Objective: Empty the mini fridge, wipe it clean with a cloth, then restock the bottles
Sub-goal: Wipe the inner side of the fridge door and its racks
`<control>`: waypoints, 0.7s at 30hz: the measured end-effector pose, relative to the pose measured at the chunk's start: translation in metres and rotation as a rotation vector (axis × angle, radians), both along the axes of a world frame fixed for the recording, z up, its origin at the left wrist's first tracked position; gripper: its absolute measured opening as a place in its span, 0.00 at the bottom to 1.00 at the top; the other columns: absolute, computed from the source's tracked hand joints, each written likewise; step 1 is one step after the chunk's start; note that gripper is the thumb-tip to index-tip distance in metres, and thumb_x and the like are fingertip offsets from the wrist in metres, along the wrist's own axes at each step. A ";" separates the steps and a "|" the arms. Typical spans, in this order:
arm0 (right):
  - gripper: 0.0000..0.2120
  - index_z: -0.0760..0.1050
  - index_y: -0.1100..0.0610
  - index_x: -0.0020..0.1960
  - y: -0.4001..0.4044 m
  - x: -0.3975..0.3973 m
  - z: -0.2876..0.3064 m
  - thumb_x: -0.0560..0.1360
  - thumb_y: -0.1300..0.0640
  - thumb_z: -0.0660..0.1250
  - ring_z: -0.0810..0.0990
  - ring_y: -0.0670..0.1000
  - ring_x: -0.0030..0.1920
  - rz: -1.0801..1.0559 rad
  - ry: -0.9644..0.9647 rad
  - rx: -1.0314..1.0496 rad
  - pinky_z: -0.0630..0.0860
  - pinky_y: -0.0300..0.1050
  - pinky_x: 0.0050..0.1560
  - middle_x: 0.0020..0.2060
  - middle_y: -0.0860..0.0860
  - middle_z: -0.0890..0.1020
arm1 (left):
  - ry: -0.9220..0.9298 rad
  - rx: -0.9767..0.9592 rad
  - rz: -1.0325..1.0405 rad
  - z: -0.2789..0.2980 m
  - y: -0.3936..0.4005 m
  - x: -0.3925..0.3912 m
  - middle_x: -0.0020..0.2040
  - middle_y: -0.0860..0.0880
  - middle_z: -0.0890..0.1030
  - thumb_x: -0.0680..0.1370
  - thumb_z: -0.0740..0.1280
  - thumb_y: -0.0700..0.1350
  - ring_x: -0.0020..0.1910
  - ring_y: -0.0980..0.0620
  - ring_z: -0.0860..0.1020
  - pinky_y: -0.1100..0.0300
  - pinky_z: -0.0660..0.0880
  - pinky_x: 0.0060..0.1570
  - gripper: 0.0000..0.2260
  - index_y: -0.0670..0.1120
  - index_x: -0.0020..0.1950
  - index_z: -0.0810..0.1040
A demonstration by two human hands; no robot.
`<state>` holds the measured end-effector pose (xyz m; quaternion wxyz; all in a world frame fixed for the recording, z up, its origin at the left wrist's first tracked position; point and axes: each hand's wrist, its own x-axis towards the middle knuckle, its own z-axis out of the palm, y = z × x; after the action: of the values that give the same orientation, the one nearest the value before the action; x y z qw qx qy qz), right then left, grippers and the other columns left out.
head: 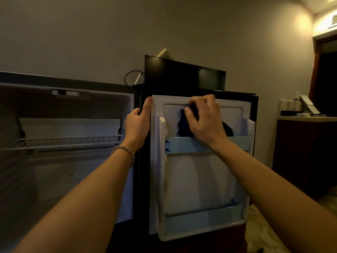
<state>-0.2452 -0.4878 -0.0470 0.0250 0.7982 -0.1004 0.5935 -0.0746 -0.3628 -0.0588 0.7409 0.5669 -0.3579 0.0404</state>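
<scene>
Mini fridge (65,143) stands wide open, its pale cabinet off to the outer side of the person's left hand (137,125), and its door (200,179) swung out flat facing them, right under both hands. That left hand grips the hinge-side edge of the door near its top corner, thumb pointing up along the white inner lining, the other fingers wrapped behind the edge where I can't see them. A thin braided bracelet (125,152) sits on that wrist.

Just across from it, the right hand (206,121) is curled over a dark blue cloth (184,125), fingers bent and pressing it against the upper recessed panel of the door lining. Bunched folds of the cloth hang out below the palm, down to the light blue upper door rail (182,145), which runs just beneath the wrist. Well below both hands, near the bottom of the door, is a second light blue lower door rail (204,219).

Beyond the left hand, inside the cabinet, a white wire shelf (63,143) spans the interior with a plastic tray or box behind it.

Above the right hand, behind the door's top edge, a black flat screen (184,75) leans at the wall. Far out past the right hand, a dark wooden counter (306,125) holds some small items I can't make out.
</scene>
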 end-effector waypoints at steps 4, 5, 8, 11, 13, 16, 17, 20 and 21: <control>0.25 0.62 0.44 0.70 0.009 -0.026 0.003 0.76 0.36 0.56 0.67 0.52 0.60 0.058 0.108 -0.003 0.64 0.51 0.58 0.62 0.51 0.67 | -0.005 0.011 -0.015 0.000 0.001 0.000 0.45 0.38 0.80 0.62 0.63 0.82 0.42 0.46 0.75 0.41 0.77 0.48 0.49 0.34 0.52 0.76; 0.26 0.64 0.44 0.69 0.006 -0.033 0.003 0.75 0.34 0.55 0.67 0.53 0.60 0.018 0.073 0.017 0.65 0.51 0.58 0.62 0.51 0.67 | -0.010 0.012 -0.019 0.000 0.001 0.000 0.43 0.38 0.79 0.62 0.62 0.82 0.41 0.46 0.75 0.41 0.77 0.47 0.48 0.35 0.50 0.76; 0.29 0.70 0.46 0.65 -0.002 -0.041 0.000 0.74 0.30 0.51 0.69 0.55 0.59 -0.013 0.144 0.086 0.71 0.58 0.61 0.58 0.52 0.68 | -0.027 0.002 -0.032 0.000 0.002 -0.003 0.38 0.43 0.76 0.62 0.61 0.81 0.37 0.48 0.72 0.49 0.71 0.42 0.40 0.43 0.44 0.76; 0.28 0.68 0.47 0.69 0.009 -0.036 -0.004 0.76 0.32 0.52 0.72 0.53 0.56 0.091 0.307 0.025 0.76 0.57 0.56 0.57 0.50 0.69 | -0.027 0.001 -0.054 0.000 0.001 0.001 0.39 0.40 0.78 0.61 0.61 0.82 0.37 0.48 0.74 0.50 0.72 0.42 0.43 0.41 0.45 0.77; 0.27 0.66 0.46 0.70 0.025 -0.026 -0.005 0.77 0.33 0.53 0.71 0.53 0.58 0.035 0.407 -0.151 0.76 0.55 0.54 0.62 0.49 0.69 | -0.026 0.005 -0.048 0.000 0.001 0.001 0.33 0.45 0.75 0.63 0.61 0.81 0.33 0.50 0.72 0.51 0.70 0.39 0.38 0.44 0.41 0.75; 0.27 0.67 0.45 0.70 0.043 -0.015 -0.007 0.77 0.33 0.52 0.71 0.54 0.57 -0.053 0.455 -0.315 0.75 0.53 0.51 0.64 0.49 0.69 | -0.026 0.003 -0.048 0.000 0.000 0.000 0.29 0.52 0.71 0.69 0.62 0.77 0.30 0.54 0.70 0.53 0.68 0.37 0.32 0.47 0.37 0.73; 0.27 0.67 0.45 0.70 0.044 -0.014 -0.008 0.77 0.32 0.51 0.72 0.53 0.56 -0.051 0.449 -0.314 0.75 0.52 0.50 0.64 0.49 0.70 | -0.021 0.003 -0.057 -0.001 0.001 0.000 0.30 0.49 0.72 0.68 0.62 0.78 0.31 0.52 0.71 0.53 0.69 0.38 0.33 0.46 0.39 0.74; 0.29 0.68 0.46 0.71 0.040 -0.017 -0.011 0.77 0.32 0.50 0.73 0.53 0.55 -0.040 0.439 -0.329 0.75 0.50 0.46 0.62 0.49 0.72 | 0.001 -0.010 -0.081 0.000 0.001 0.003 0.41 0.37 0.79 0.62 0.62 0.82 0.39 0.43 0.77 0.45 0.77 0.47 0.46 0.38 0.49 0.80; 0.29 0.67 0.46 0.72 0.038 -0.018 -0.012 0.78 0.32 0.50 0.73 0.53 0.54 -0.044 0.440 -0.340 0.74 0.48 0.45 0.61 0.49 0.73 | 0.011 -0.018 -0.088 0.000 0.001 0.004 0.46 0.32 0.80 0.61 0.63 0.82 0.42 0.40 0.79 0.41 0.78 0.53 0.49 0.36 0.52 0.80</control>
<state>-0.2635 -0.4498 -0.0586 0.1929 0.8897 -0.0089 0.4136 -0.0705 -0.3619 -0.0589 0.7490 0.5440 -0.3781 0.0081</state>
